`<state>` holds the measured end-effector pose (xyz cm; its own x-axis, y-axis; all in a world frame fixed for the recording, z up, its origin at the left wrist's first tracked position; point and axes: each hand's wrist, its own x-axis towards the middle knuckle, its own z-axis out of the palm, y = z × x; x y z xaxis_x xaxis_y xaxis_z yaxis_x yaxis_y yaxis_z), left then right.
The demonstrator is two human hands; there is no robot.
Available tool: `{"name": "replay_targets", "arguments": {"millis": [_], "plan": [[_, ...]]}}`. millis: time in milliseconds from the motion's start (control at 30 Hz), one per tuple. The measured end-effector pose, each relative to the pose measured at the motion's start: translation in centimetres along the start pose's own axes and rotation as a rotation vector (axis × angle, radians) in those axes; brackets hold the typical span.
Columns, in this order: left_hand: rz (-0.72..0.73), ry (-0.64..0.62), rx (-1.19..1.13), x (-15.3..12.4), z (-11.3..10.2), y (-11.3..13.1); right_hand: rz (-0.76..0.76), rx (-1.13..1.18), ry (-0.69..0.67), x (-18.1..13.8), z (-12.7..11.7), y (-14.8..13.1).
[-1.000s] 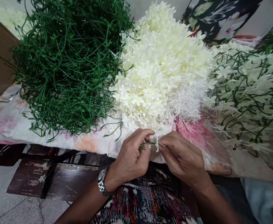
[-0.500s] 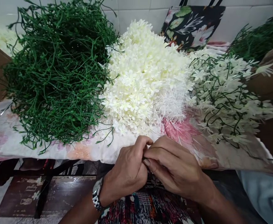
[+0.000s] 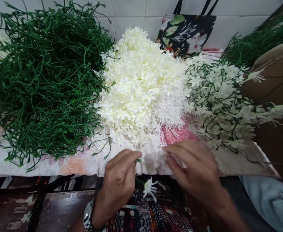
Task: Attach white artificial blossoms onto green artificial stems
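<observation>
My left hand is closed around a green plastic stem, whose tip pokes out beside the thumb and index finger. Below that hand hangs a white artificial flower with long thin stamens, apparently on the same stem. To the right, my right hand is smeared by motion, its thumb and index finger drawn near each other. A pale white blur, looking like flower petals, shows at its fingertips. Directly beyond the hands lies a heap of loose white flower heads.
A big tangle of green stems fills the left. Thin white stamens lie beside the flower heads. Assembled white flowers on stems are piled at right, near a cardboard box. A floral bag leans against the tiled wall.
My hands were together and have come apart, the left going left, the right going right. The hanging white flower and the green tip now show. The camera view has shifted slightly.
</observation>
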<state>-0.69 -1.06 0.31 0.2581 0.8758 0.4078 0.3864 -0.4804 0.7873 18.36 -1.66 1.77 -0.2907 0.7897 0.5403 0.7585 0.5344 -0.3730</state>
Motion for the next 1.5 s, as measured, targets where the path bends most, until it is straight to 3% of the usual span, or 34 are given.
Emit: {"name": "replay_targets", "arguments": {"millis": [200,467,567,767,867,1167,1500], "plan": [[-0.142,0.045,-0.115,1.0,-0.9,-0.7,0.032,-0.242,-0.197,-0.2,0.0,2.9],[-0.118,0.078,-0.08,1.6,-0.8,-0.9,-0.002,-0.135,-0.139,-0.2,0.1,2.4],[-0.099,0.07,0.036,1.7,-0.3,-0.7,0.017,-0.071,-0.128,-0.3,-0.1,2.5],[-0.122,-0.082,0.432,2.6,1.4,-0.3,0.03,-0.031,-0.127,-0.5,0.0,2.4],[-0.142,-0.086,0.487,2.9,1.9,-0.3,0.023,-0.028,-0.115,-0.5,0.0,2.5],[-0.165,0.036,0.108,2.5,1.4,-0.2,0.125,0.102,-0.092,-0.5,-0.5,2.4],[-0.269,-0.008,-0.129,2.5,1.3,0.7,0.101,0.072,-0.089,-0.1,-0.2,2.3]]}}
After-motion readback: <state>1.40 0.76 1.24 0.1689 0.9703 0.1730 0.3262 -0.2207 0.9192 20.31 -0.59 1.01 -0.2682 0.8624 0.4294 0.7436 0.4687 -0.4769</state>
